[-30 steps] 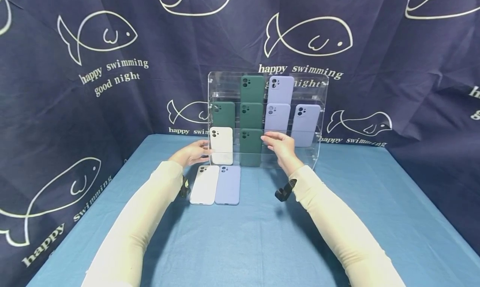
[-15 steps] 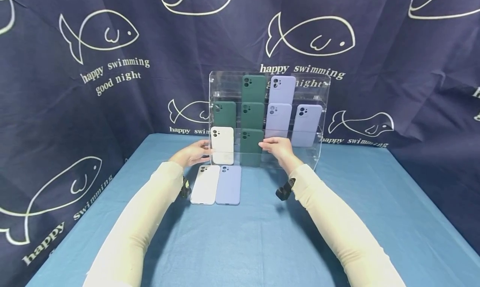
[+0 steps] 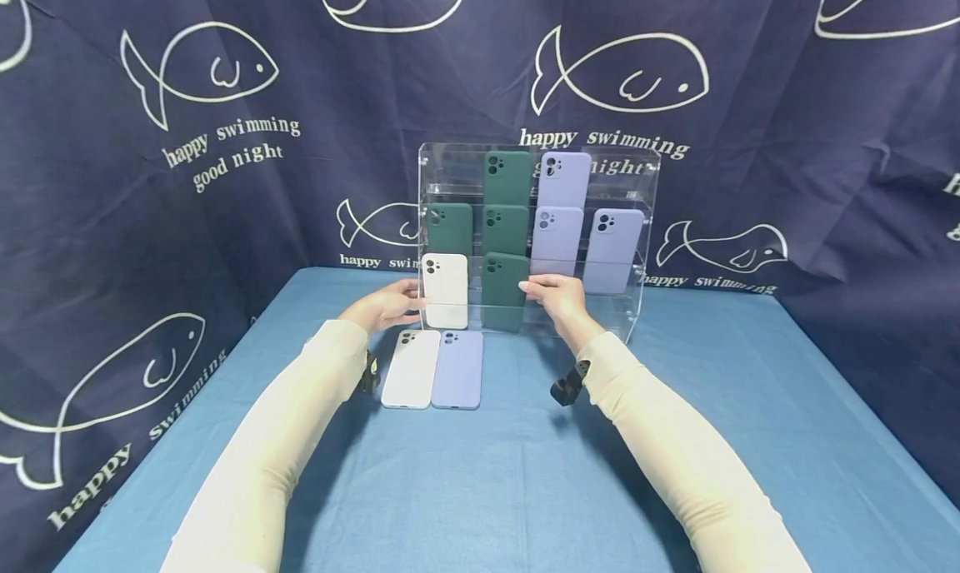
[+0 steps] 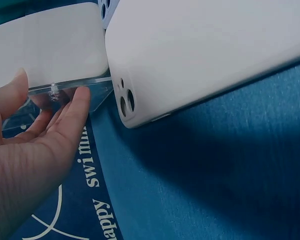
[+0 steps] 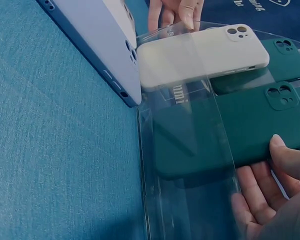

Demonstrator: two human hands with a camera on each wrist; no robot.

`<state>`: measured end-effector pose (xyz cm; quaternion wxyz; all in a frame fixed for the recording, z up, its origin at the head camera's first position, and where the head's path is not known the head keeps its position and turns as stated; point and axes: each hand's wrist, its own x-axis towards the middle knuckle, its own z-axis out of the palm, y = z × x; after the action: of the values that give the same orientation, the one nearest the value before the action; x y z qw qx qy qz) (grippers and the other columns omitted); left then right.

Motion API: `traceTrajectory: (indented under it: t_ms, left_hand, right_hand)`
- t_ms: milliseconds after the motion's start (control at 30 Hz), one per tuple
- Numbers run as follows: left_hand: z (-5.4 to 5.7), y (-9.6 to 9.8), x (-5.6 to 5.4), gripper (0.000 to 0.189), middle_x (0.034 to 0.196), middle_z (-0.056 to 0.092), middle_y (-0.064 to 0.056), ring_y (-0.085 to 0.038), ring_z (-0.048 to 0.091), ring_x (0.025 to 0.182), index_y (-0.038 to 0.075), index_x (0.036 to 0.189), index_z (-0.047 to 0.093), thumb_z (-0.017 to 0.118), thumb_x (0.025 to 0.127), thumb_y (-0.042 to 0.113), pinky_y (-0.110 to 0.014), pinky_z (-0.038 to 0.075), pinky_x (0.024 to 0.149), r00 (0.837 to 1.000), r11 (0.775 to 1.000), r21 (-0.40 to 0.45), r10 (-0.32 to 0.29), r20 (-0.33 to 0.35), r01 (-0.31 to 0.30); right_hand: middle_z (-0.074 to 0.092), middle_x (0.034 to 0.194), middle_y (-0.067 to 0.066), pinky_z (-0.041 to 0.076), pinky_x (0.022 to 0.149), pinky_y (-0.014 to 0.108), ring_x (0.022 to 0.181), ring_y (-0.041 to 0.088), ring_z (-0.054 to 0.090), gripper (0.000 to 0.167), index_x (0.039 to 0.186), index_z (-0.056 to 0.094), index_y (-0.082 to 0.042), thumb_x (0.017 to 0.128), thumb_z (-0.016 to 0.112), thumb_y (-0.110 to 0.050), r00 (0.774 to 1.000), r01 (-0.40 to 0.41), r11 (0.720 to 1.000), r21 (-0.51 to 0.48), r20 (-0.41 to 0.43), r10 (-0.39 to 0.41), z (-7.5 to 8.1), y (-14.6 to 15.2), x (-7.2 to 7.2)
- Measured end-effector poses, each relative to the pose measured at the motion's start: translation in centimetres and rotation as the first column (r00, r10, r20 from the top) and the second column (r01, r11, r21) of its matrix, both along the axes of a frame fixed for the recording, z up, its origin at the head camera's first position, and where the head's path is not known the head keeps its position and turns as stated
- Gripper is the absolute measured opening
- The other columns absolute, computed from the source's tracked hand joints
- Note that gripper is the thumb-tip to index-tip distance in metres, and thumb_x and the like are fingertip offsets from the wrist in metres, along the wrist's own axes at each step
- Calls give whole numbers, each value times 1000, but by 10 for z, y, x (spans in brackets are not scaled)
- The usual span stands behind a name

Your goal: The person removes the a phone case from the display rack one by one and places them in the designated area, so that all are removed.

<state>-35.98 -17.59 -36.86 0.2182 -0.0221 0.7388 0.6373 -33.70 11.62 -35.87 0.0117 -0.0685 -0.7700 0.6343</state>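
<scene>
My right hand (image 3: 558, 302) pinches the right edge of a dark green phone case (image 3: 504, 294), thumb on its side and fingers behind it in the right wrist view. This case stands in the front bottom tier of a clear acrylic display stand (image 3: 600, 313), its lower part behind the transparent front lip. At the stand's left side, my left hand (image 3: 386, 305) grips the acrylic edge, the thumb near the front and the fingers along the side in the left wrist view. Beside that hand a white phone case (image 3: 444, 286) leans in the same bottom tier.
Higher tiers hold several more cases, among them a green case (image 3: 448, 227) and a lavender case (image 3: 615, 240). Before the stand, a white case (image 3: 410, 371) and a lavender case (image 3: 457, 371) lie side by side on the blue cloth (image 3: 487, 490). A patterned curtain (image 3: 420, 90) hangs behind.
My right hand has come slightly down and left onto the green case's edge. The case has risen a little and shifted slightly right in its tier. My left hand stays on the stand.
</scene>
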Motion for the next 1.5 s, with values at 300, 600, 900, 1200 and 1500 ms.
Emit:
traceTrajectory:
  t_ms: [300, 600, 900, 1200, 1500]
  left_hand:
    - [-3, 1, 0, 67, 160, 16, -18, -32, 29, 144, 4, 155, 10, 48, 100, 2, -40, 37, 120, 1000, 999, -34, -28, 5, 28]
    - [-2, -1, -1, 67, 159, 17, -19, -33, 32, 143, 1, 154, 11, 49, 100, 2, -40, 38, 119, 1000, 998, -52, -29, 5, 29]
    - [-2, -4, -1, 63, 157, 22, -21, -34, 34, 141, -2, 153, 13, 47, 100, 1, -39, 37, 120, 999, 998, -47, -43, -7, 43]
    - [-2, -6, -5, 66, 157, 20, -24, -35, 26, 145, -7, 152, 11, 50, 100, 5, -38, 26, 124, 995, 991, -115, -79, -67, 71]
    - [-2, -4, -4, 65, 156, 24, -23, -35, 28, 145, -6, 152, 15, 51, 99, 3, -39, 25, 125, 994, 994, -89, -68, -80, 61]
  right_hand:
    - [64, 122, 23, 58, 98, 37, 95, 24, 72, 41, 123, 64, 4, 86, 74, -13, 999, 44, 988, -147, -10, -46, -2, 2, 0]
    - [68, 117, 20, 57, 98, 41, 80, 14, 72, 41, 122, 64, 5, 86, 75, -13, 995, 72, 975, -209, -59, -86, 2, 7, 4]
    - [68, 75, -12, 56, 99, 45, 70, 10, 71, 40, 119, 65, 7, 85, 75, -11, 985, 63, 959, -276, -134, -104, 19, 9, 10]
    - [69, 70, -13, 64, 80, 30, 65, 8, 69, 39, 117, 64, 11, 85, 75, -9, 977, 25, 952, -305, -195, -88, 27, 11, 20]
    - [71, 75, -7, 64, 81, 35, 70, 10, 69, 41, 123, 59, 10, 87, 71, -6, 994, -96, 938, -333, -73, 76, 21, 15, 32]
